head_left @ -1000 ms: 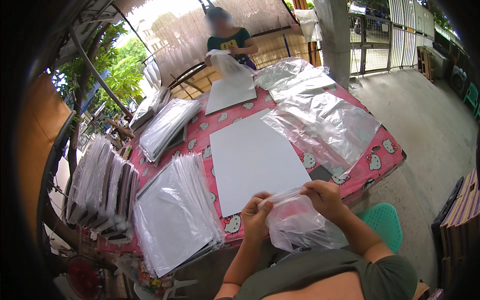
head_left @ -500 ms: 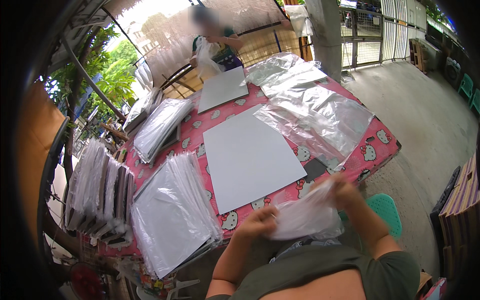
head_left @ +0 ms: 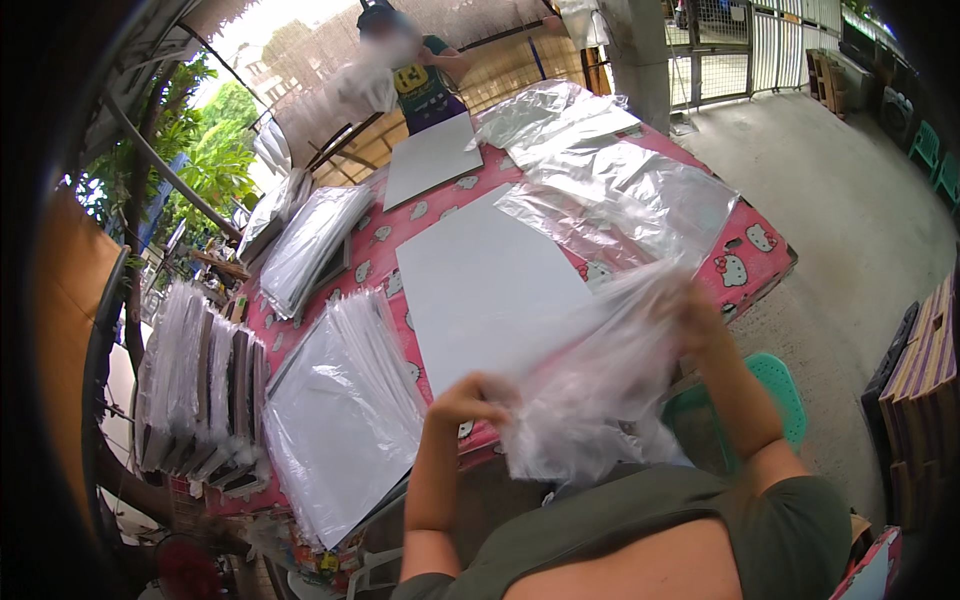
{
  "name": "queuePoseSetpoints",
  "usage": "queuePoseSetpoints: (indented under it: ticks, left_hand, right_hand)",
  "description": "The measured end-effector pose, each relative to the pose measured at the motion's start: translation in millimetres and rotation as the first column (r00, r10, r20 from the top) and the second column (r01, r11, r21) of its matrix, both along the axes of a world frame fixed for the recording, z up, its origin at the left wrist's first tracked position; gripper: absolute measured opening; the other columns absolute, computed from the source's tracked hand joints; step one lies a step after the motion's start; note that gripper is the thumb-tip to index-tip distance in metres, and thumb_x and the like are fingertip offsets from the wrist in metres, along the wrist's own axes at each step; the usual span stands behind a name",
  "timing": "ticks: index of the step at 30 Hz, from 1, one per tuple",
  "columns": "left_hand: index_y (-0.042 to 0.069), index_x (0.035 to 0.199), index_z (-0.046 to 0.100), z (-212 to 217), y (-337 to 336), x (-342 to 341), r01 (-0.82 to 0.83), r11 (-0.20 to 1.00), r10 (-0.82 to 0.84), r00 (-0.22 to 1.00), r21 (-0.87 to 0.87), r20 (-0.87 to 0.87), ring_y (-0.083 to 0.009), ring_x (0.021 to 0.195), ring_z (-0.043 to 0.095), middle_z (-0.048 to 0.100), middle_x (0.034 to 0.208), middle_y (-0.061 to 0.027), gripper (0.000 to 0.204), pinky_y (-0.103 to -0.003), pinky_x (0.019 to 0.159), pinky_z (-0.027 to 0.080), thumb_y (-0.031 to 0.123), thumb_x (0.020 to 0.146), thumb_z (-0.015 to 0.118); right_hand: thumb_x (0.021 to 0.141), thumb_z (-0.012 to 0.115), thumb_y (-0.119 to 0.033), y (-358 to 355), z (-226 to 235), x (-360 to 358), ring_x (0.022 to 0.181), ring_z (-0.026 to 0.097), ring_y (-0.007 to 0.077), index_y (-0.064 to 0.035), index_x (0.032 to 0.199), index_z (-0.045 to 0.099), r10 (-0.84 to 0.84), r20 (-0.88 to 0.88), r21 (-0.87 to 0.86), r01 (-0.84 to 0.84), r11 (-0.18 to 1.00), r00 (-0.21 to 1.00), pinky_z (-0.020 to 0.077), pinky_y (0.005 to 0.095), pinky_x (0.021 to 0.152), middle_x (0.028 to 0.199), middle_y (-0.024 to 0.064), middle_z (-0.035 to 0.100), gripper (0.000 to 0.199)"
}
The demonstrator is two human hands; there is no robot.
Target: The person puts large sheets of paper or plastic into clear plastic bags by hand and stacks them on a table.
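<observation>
Both my hands hold a clear plastic bag (head_left: 590, 390) over the near edge of the pink patterned table (head_left: 745, 255). My left hand (head_left: 470, 395) grips the bag's lower left end. My right hand (head_left: 690, 310) is raised and blurred, gripping the bag's upper right end, so the bag is stretched out between them. A white board (head_left: 480, 285) lies flat on the table just beyond my hands. A stack of bagged white boards (head_left: 340, 420) sits to the left of my left hand.
Loose clear bags (head_left: 610, 190) lie on the table's right side. More bagged stacks (head_left: 310, 240) and another white board (head_left: 430, 160) lie further back, where another person (head_left: 425, 75) stands. Upright bagged boards (head_left: 195, 370) stand at left. A green stool (head_left: 780, 385) is at right.
The bag was bunched between my hands near my lap. My right hand has lifted up and to the right, pulling the bag open and stretched; my left hand stayed low.
</observation>
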State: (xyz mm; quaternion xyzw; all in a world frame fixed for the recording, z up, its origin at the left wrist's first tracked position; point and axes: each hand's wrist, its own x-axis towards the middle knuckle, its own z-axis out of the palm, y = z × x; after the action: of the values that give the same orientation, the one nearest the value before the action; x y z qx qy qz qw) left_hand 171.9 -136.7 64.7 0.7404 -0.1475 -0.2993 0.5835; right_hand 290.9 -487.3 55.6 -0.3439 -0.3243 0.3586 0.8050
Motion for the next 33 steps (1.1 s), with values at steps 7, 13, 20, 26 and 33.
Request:
queuePoseSetpoints:
  ticks: [7, 13, 20, 26, 33]
  left_hand:
    - [0.007, 0.109, 0.048, -8, 8, -13, 0.028, 0.61, 0.217, 0.955, -0.792, 0.202, -0.0187, 0.068, 0.056, 0.059, 0.086, -0.0051, 0.049, -0.045, 0.072, 0.041, 0.032, 0.07, 0.066]
    - [0.008, 0.107, 0.047, 6, 12, -21, -0.108, 0.252, 0.207, 0.977, -0.962, -0.055, -0.02, 0.068, 0.056, 0.057, 0.081, -0.0048, 0.052, -0.044, 0.072, 0.041, 0.034, 0.068, 0.07]
    - [0.0, 0.106, 0.051, -39, 25, -42, -0.298, 0.656, 0.52, 0.844, -0.694, 0.129, -0.0238, 0.094, 0.052, 0.054, 0.103, -0.0116, 0.042, -0.035, 0.077, 0.043, 0.026, 0.075, 0.062]
    - [0.004, 0.123, 0.038, -13, 24, -37, 0.07, 0.187, 0.416, 0.898, -0.98, 0.143, -0.0298, 0.113, 0.042, 0.039, 0.126, -0.0158, 0.07, -0.044, 0.094, 0.036, 0.055, 0.075, 0.05]
    - [-0.001, 0.097, 0.057, -4, -1, -48, -0.28, 0.936, 0.315, 0.937, 0.211, -0.152, -0.013, 0.077, 0.058, 0.062, 0.078, -0.0087, 0.034, -0.024, 0.068, 0.047, 0.017, 0.07, 0.068]
  right_hand:
    - [0.081, 0.054, -0.019, -18, 18, -13, 0.082, 0.054, 0.0128, -0.0062, 0.1, 0.057, 0.575, 0.405, -0.722, -0.138, 0.678, 0.711, 0.0444, 0.0277, 0.069, 0.088, 0.0026, 0.057, 0.024]
    - [0.065, 0.066, -0.008, 1, -20, -18, 0.088, 0.055, 0.0138, -0.0024, 0.099, 0.059, 0.38, 0.217, -0.713, -0.12, 0.691, 0.899, 0.0448, 0.0277, 0.074, 0.098, 0.0057, 0.059, 0.035]
    - [0.079, 0.056, -0.012, -40, -56, 29, 0.077, 0.058, 0.0187, 0.0001, 0.095, 0.056, 0.142, 0.683, -0.44, 0.248, 0.863, 0.716, 0.0464, 0.0292, 0.071, 0.086, 0.0064, 0.06, 0.02]
    - [0.078, 0.057, -0.014, 2, -43, -3, 0.077, 0.057, 0.0184, 0.0004, 0.091, 0.057, 0.501, 0.358, -0.665, -0.161, 0.729, 0.788, 0.046, 0.0304, 0.069, 0.084, 0.0066, 0.06, 0.019]
    - [0.079, 0.056, -0.021, -28, -96, 29, 0.08, 0.056, 0.0159, -0.0007, 0.093, 0.057, -0.041, 0.563, -0.515, 0.389, 0.764, 0.826, 0.0453, 0.0302, 0.071, 0.086, 0.0072, 0.059, 0.024]
